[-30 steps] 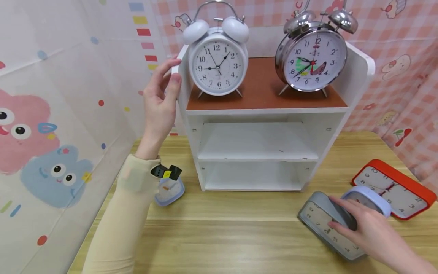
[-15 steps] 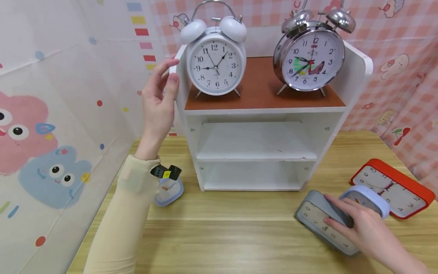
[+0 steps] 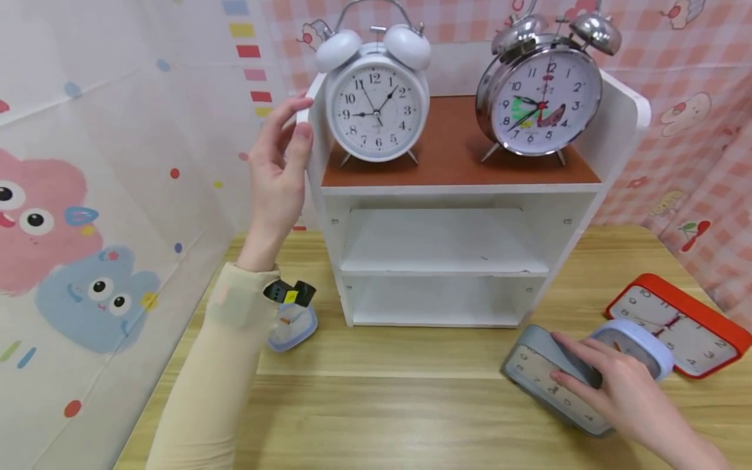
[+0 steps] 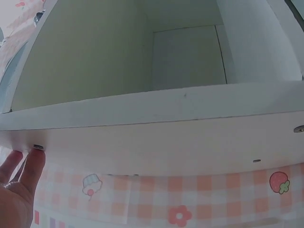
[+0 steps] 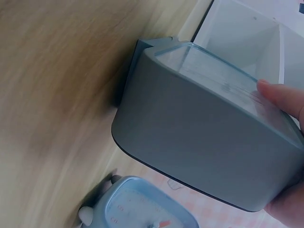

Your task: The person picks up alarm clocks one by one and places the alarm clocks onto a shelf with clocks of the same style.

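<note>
My left hand (image 3: 276,166) touches the outer left side of a white shelf unit (image 3: 455,190), near its upper edge, with bent fingertips. In the left wrist view its fingertips (image 4: 35,159) meet the outside of that panel. At lower right, my right hand (image 3: 617,385) holds a grey rectangular clock (image 3: 552,382), thumb across the clear face and fingers over the top. The right wrist view shows the same grey clock (image 5: 199,128) from its end, close over the wooden table; whether it touches the tabletop I cannot tell.
On the top shelf stand a white twin-bell alarm clock (image 3: 378,111) and a silver one (image 3: 540,104). A small blue clock (image 3: 637,346) and a red rectangular clock (image 3: 699,326) sit beyond my right hand. Another small blue clock (image 3: 294,326) is by my left wrist.
My right hand has shifted the grey clock slightly left, toward the shelf unit. My left hand keeps its place on the side panel. The head view sways a little.
</note>
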`<control>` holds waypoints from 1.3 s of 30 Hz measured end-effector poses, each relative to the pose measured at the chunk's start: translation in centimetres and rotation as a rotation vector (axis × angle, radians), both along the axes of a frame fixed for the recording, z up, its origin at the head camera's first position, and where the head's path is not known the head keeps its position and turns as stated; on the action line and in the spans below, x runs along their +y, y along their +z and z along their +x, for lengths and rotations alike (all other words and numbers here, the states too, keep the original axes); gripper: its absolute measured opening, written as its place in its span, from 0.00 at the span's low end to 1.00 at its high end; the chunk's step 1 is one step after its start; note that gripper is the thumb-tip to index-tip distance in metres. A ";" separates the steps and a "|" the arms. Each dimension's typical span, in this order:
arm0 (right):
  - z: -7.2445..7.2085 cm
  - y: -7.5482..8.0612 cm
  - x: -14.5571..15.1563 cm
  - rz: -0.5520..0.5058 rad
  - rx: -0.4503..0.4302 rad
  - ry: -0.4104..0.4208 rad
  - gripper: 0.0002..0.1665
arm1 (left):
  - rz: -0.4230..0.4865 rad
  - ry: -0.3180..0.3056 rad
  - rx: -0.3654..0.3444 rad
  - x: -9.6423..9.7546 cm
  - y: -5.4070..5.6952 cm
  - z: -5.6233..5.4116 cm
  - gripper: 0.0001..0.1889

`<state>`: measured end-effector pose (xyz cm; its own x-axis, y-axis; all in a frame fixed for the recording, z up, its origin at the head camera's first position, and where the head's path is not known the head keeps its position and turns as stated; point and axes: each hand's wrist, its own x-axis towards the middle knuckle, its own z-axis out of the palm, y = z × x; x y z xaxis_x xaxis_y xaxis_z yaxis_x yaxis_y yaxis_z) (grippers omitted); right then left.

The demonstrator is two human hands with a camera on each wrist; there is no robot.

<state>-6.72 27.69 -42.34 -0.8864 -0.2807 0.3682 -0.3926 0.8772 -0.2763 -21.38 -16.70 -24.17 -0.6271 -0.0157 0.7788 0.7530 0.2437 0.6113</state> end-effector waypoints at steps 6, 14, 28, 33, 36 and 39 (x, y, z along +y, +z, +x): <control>0.0 0.3 -1.0 -0.005 -0.004 0.034 0.38 | 0.002 0.010 0.000 0.0 -0.1 -0.1 0.20; 0.3 1.5 -2.8 -0.065 0.136 0.134 0.42 | -0.009 0.006 0.005 0.1 0.0 -0.2 0.20; 0.3 4.4 -5.7 -0.105 0.180 0.224 0.44 | 0.001 0.005 0.007 0.0 -0.1 -0.3 0.20; 0.1 5.3 -6.5 -0.099 0.188 0.232 0.45 | -0.018 0.015 0.005 0.1 0.0 -0.3 0.20; -0.3 5.8 -7.1 -0.105 0.199 0.257 0.43 | -0.020 0.015 0.004 0.0 0.0 -0.3 0.20; -0.6 6.2 -7.6 -0.127 0.209 0.295 0.41 | -0.016 0.007 0.010 0.0 -0.1 -0.3 0.20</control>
<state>-7.34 20.13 -36.12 -0.6769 -0.4529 0.5803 -0.6821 0.6824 -0.2629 -21.72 -16.71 -24.23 -0.6192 -0.0073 0.7852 0.7573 0.2589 0.5996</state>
